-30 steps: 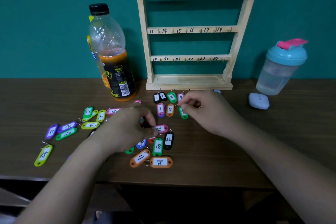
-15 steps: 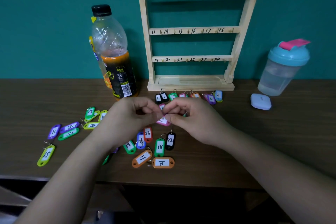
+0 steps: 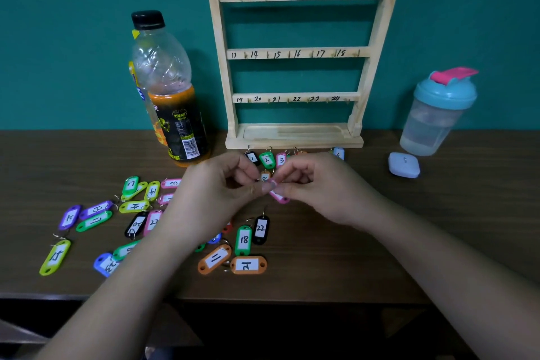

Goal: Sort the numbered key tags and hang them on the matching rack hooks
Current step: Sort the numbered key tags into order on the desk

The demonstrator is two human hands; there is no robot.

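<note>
Pink tag held above the table, pinched between both hands just in front of the rack. Left hand: fingers curled, thumb and forefinger closed at the tag's upper end, seemingly on its ring, though the ring itself is too small to make out. Right hand: fingers curled in, thumb and forefinger closed on the tag's body; the tag's lower end pokes out beneath the fingertips, number hidden. Rack stands upright against the teal wall, three numbered rails visible (7–12, 13–18, 19–24), every visible hook bare. Along the foot of the rack, a row of tags on the table: black 1, green 2, pink 3, and a pale blue one further right; others in the row are hidden behind the hands. An orange tag lies just behind the fingertips. Near the front edge: green 18, black 22, orange 11, and another orange tag beside it. More tags are scattered to the left in green, purple, pink, black and blue, a lime one farthest out. Bottle of orange drink stands left of the rack; shaker cup with a blue lid stands right, with a small white case in front of it.
</note>
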